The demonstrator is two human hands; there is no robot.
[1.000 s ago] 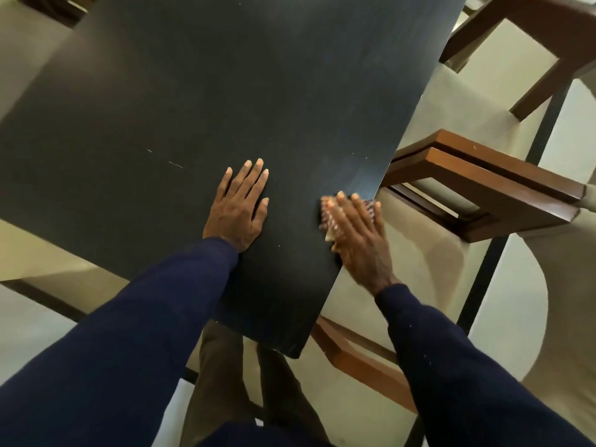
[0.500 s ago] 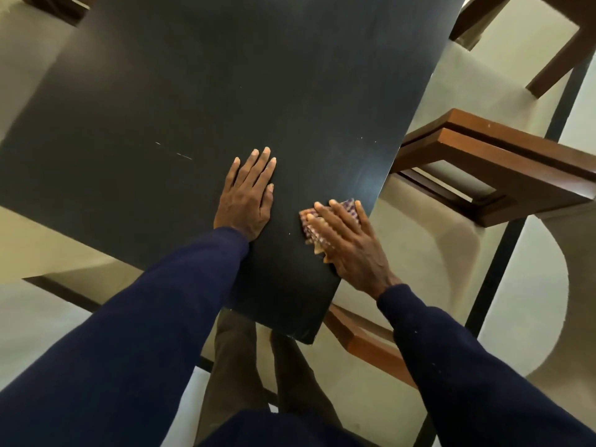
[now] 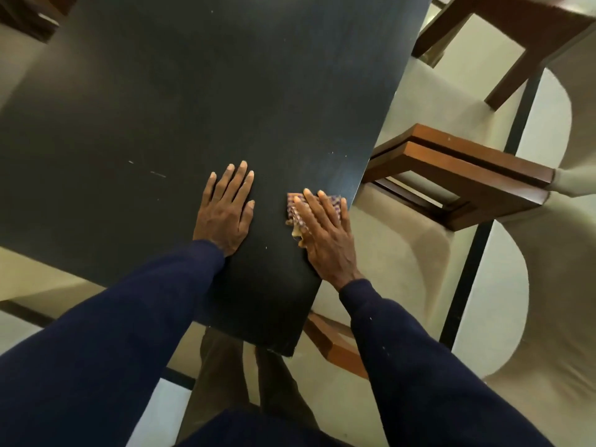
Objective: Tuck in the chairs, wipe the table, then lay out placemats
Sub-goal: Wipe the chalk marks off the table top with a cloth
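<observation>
The black table (image 3: 200, 91) fills the upper left of the view, with its near corner pointing at me. My left hand (image 3: 225, 208) lies flat on the top with fingers together and holds nothing. Just to its right, my right hand (image 3: 325, 235) presses a checked cloth (image 3: 298, 209) flat against the table near the right edge. Most of the cloth is hidden under the palm. A wooden chair (image 3: 458, 175) stands at the table's right side, its front under the edge.
A second wooden chair (image 3: 503, 33) stands at the upper right, away from the table. Another wooden piece (image 3: 335, 346) shows below the near corner. Dark furniture (image 3: 22, 17) sits at the far left corner. The floor is pale with black lines.
My right hand has slid the cloth back and forth near the table's right edge, first left and then slightly right. My left hand has stayed flat on the table.
</observation>
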